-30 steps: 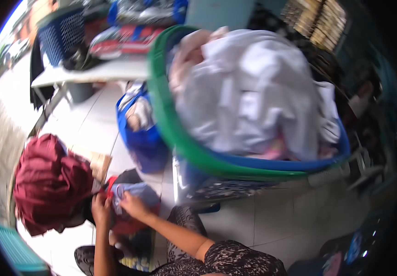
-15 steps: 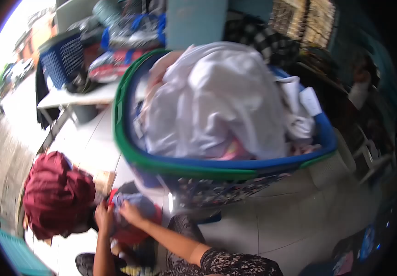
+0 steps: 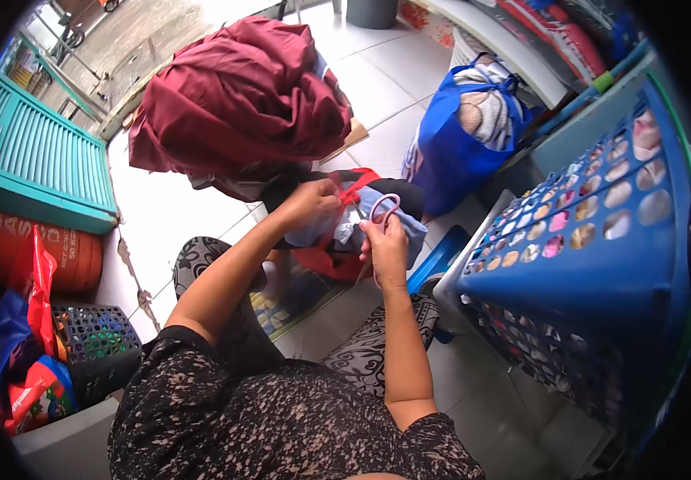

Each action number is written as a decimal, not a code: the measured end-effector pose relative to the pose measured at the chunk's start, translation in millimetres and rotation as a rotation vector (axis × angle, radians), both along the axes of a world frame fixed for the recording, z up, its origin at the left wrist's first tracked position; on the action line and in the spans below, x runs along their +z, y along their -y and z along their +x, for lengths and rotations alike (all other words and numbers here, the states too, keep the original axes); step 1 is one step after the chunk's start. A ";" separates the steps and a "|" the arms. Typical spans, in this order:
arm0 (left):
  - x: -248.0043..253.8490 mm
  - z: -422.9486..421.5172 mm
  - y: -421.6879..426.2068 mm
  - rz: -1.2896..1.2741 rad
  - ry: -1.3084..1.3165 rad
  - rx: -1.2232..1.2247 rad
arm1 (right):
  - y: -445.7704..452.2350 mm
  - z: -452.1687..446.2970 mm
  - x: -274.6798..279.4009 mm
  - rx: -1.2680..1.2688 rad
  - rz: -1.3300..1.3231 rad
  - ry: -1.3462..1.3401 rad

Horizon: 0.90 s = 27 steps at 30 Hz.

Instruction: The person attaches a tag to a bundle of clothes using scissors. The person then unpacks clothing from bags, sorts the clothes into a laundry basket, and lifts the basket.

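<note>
Scissors with pale pink handles (image 3: 385,208) are held in my right hand (image 3: 385,248), their blades directed toward a red knotted strip (image 3: 351,194). My left hand (image 3: 313,202) is closed on the red strip from the other side. Under both hands lies a bag with red edges, holding light blue cloth (image 3: 309,232) and darker cloth. Just beyond my left hand stands a big bundle of maroon cloth (image 3: 241,92).
At the right stands a tall blue basket (image 3: 569,276) full of clothes. A blue bag (image 3: 453,152) with clothes sits behind it. Teal louvred doors (image 3: 37,144), a red gas cylinder (image 3: 73,256) and a dark crate (image 3: 97,336) are at the left.
The view has turned down and to the right-hand basket's side, so the bundle and hands appear higher and nearer the centre. The scissors now show in my right hand.
</note>
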<state>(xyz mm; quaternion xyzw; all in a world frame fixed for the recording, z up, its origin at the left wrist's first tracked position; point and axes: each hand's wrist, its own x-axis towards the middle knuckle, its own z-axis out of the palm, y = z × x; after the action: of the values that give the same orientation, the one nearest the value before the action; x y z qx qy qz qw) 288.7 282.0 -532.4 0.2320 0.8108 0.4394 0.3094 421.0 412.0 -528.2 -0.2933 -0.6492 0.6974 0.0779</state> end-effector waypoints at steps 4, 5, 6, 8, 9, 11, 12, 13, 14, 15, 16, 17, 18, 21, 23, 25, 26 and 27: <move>10.2 2.9 1.5 0.022 0.002 -0.013 | 9.4 -0.9 -1.4 0.013 0.063 0.082; 10.2 3.7 1.3 0.043 -0.025 -0.001 | 9.6 -1.7 -3.4 0.005 0.062 0.085; 10.7 5.0 0.7 0.042 0.000 0.013 | 9.6 -2.4 -4.2 0.000 0.070 0.089; 14.6 6.4 0.0 0.036 0.044 0.044 | 10.8 -5.0 -2.5 -0.007 0.084 0.092; 14.4 7.1 -0.5 0.032 0.032 0.055 | 11.3 -5.9 -1.0 -0.001 0.101 0.099; 13.1 8.5 -1.3 0.025 0.007 0.074 | 13.0 -7.6 -0.7 0.003 0.127 0.114; 11.3 8.6 -0.7 0.022 -0.023 0.076 | 14.0 -7.9 -0.9 0.003 0.141 0.123; 8.9 8.6 -0.5 0.019 -0.052 0.078 | 14.6 -8.4 -0.7 0.001 0.157 0.140; 6.2 8.7 -0.5 0.018 -0.081 0.080 | 15.0 -9.2 -0.4 0.001 0.175 0.157; 1.7 8.9 -0.4 0.022 -0.130 0.082 | 15.3 -9.6 -0.6 0.002 0.192 0.173; -3.6 8.9 -0.3 0.025 -0.179 0.083 | 15.6 -9.8 -0.8 -0.001 0.191 0.169; -4.9 9.0 -0.5 0.029 -0.229 0.084 | 15.7 -10.1 -0.9 -0.003 0.190 0.165; -5.8 9.3 -0.6 0.023 -0.255 0.085 | 15.5 -10.1 -0.7 -0.006 0.189 0.160; -7.5 11.0 -1.0 0.009 -0.323 0.090 | 18.2 -11.6 0.8 -0.029 0.172 0.165; -7.2 11.8 -1.3 0.004 -0.356 0.093 | 19.1 -11.7 -0.8 -0.033 0.160 0.162; -6.2 12.8 -1.3 -0.005 -0.360 0.099 | 18.8 -12.8 -1.6 -0.030 0.147 0.147; -5.6 13.9 -1.2 -0.009 -0.360 0.101 | 18.5 -13.3 -1.0 -0.025 0.142 0.136; -5.0 15.2 -1.8 -0.016 -0.365 0.114 | 18.1 -13.7 -0.4 -0.020 0.136 0.127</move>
<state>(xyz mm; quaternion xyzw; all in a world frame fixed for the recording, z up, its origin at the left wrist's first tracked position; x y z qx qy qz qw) 303.9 283.8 -537.4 0.2592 0.8687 0.4005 0.1335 407.3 393.8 -528.6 -0.3373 -0.6958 0.6309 0.0634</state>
